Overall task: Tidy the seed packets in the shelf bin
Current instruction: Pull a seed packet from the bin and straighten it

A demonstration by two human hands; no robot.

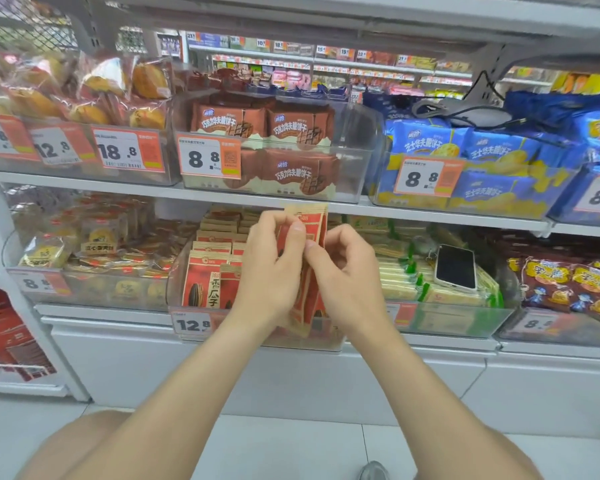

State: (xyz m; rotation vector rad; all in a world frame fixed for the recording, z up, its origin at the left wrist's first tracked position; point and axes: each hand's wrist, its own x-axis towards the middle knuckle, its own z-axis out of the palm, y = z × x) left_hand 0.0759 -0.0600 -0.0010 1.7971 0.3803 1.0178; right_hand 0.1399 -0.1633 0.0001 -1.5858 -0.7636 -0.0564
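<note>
Head view, left hand and right hand both curled round a stack of red seed packets, thumbs pinching its front, stack upright before the clear shelf bin, more packets standing inside at left, phone lying on neighbouring goods.

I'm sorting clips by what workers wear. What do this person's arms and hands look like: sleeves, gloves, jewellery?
Both arms are bare as far as the view reaches: no sleeves, gloves, watch or bracelet. The left hand and right hand show no rings, and the nails that show look short and unpainted.
</note>
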